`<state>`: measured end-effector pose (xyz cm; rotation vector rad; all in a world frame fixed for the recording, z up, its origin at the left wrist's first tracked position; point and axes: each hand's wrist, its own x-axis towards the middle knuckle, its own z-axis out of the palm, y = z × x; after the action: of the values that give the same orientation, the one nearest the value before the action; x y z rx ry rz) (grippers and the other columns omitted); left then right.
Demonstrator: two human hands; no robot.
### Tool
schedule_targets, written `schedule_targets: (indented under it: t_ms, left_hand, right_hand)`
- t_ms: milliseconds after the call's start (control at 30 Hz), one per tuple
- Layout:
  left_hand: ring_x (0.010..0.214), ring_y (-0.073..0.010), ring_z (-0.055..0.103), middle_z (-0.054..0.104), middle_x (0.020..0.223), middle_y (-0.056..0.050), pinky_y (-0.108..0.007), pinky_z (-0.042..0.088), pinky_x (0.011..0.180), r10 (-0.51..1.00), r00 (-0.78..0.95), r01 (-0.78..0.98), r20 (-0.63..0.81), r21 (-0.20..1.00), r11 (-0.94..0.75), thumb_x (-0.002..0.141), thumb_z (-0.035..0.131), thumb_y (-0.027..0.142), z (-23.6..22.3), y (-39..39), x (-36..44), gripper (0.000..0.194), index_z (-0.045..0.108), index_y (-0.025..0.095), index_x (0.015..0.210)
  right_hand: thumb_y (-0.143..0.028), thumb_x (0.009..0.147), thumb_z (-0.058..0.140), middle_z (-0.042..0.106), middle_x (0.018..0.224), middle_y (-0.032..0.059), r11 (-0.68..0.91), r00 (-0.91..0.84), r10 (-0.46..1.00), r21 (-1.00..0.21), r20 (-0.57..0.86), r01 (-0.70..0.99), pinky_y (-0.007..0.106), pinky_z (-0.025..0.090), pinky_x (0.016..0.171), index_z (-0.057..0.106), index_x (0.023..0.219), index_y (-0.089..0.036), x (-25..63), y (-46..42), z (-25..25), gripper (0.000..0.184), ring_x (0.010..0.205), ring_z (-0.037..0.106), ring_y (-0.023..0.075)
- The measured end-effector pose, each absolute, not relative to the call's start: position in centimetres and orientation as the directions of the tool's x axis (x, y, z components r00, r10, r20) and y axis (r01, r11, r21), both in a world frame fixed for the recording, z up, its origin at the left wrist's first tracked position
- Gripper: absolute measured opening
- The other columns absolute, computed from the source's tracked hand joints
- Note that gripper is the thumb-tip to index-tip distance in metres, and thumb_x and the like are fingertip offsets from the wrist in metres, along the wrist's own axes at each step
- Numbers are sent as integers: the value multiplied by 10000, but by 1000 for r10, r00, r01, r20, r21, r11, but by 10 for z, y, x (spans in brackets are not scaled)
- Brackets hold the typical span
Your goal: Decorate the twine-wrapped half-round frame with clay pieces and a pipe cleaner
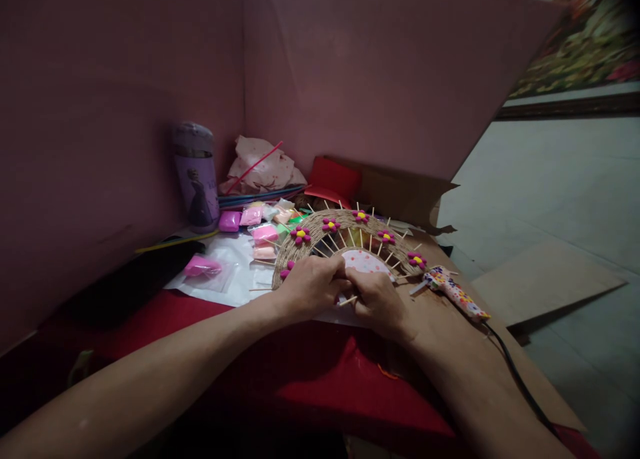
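Two bare hands meet at a twine-woven half-ring

The left grip (317,282) and the right grip (373,299) come together at the near edge of the twine-woven half-ring (346,219), by its pale spotted centre (364,262); the fingers of both curl inward, though I cannot tell what either one pinches, as the knuckles hide it; a thin wooden stick (349,300) pokes out below the right grip.

The half-ring stands arched just beyond the hands, over the worktop (305,362) with its red covering; magenta clay flowers (331,226) with yellow middles dot its band, and stick ends fan past the rim; a flower-patterned glue gun (460,296) lies to its right on brown cardboard (505,379), a black cord (515,372) trailing from it; to its left are bagged clay packets (265,234), a white plastic sheet (187,282) and, farther back, an upright lilac tumbler (197,186).
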<state>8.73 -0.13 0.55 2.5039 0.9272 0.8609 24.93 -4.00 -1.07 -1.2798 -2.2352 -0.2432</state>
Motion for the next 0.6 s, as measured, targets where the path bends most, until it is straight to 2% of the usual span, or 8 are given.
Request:
schedule_targets:
  t_ms: [167,333,600]
  left_hand:
    - [566,-121,514,601,617,-12,-243,284,529,669,611,478,423,477,-738,765,560,215,5,-2,87,75,594,156,732]
    - [577,-126,525,613,631,-15,-242,285,528,670,613,493,419,461,-738,773,558,222,7,-2,88,82,594,160,733]
    - [607,-138,543,639,657,-27,-253,300,546,678,613,514,407,446,-733,781,561,228,7,-2,88,89,615,162,755]
  right_hand:
    - [-103,665,471,610,564,35,542,-407,735,-108,542,834,256,240,502,559,696,-178,249,-40,-10,119,487,458,152]
    - [-88,653,463,662,651,71,544,-423,735,-88,531,835,263,264,525,611,791,-155,250,-40,-9,213,535,508,171]
    - [-107,687,482,634,595,48,528,-415,741,-75,527,846,259,255,515,590,729,-166,251,-39,-11,130,498,472,154]
